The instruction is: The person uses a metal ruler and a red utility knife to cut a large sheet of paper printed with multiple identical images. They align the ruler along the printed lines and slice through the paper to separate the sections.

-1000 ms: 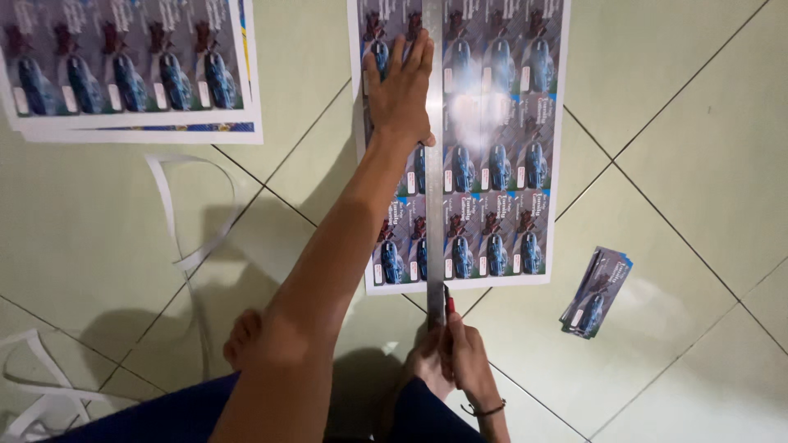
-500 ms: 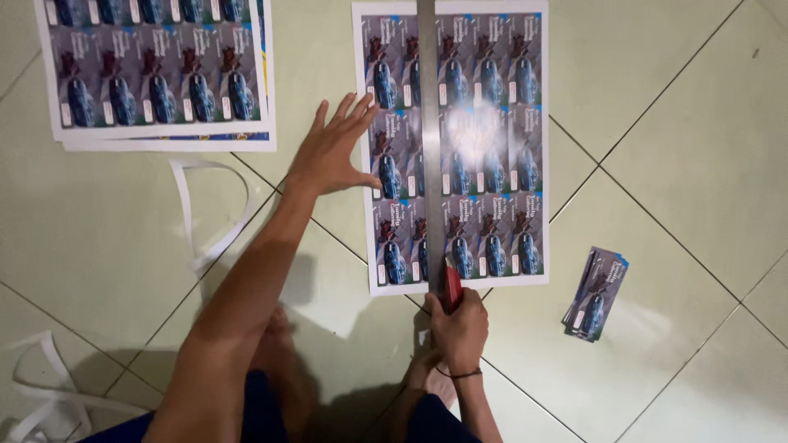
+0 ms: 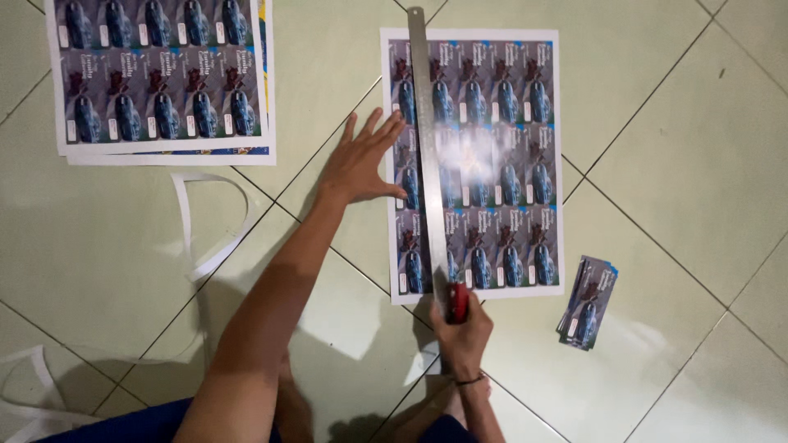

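One printed sheet (image 3: 492, 164) lies flat on the tiled floor (image 3: 681, 148), bearing rows of small dark-blue cards; one long steel ruler (image 3: 427, 139) lies lengthwise over its left part; one red-handled cutter (image 3: 456, 302) sits at the sheet's near edge, against the ruler's lower end. Right hand (image 3: 464, 336) closed around the cutter; blade hidden by hand and ruler. Left hand (image 3: 361, 160) open, fingers spread, palm on the floor just left of the sheet, thumb touching its left edge. One stack of further sheets (image 3: 164, 82) upper left, top cut off by the frame, count unclear; one small pile of cut cards (image 3: 587, 302) to the right; white paper strips (image 3: 205, 226) at left, partly out of view.
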